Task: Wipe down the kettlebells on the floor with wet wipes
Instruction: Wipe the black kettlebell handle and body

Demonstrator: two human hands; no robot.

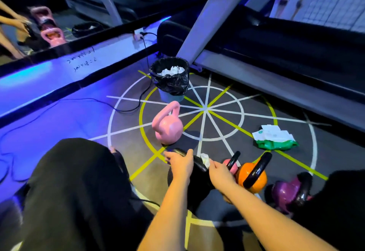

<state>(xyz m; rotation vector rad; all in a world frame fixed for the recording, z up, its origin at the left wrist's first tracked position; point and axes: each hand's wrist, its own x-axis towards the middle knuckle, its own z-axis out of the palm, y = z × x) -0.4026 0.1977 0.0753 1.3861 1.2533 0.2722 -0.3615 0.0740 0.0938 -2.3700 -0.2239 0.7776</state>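
A black kettlebell [197, 183] stands on the floor between my knees. My left hand [180, 164] grips its handle from the left. My right hand [220, 172] holds a crumpled white wet wipe [205, 159] against the handle's right side. A pink kettlebell [167, 126] stands apart, farther out. To the right stand an orange kettlebell [251, 175] with a black handle, a small pink one [231, 165] behind it, and a purple one [288, 191]. A green pack of wet wipes [274, 138] lies open on the floor at right.
A bin [169, 79] lined with a black bag holds used wipes, beyond the pink kettlebell. A black cable [126, 110] runs across the floor at left. A treadmill [276, 53] stands at the right, a mirror wall [49, 23] at the left.
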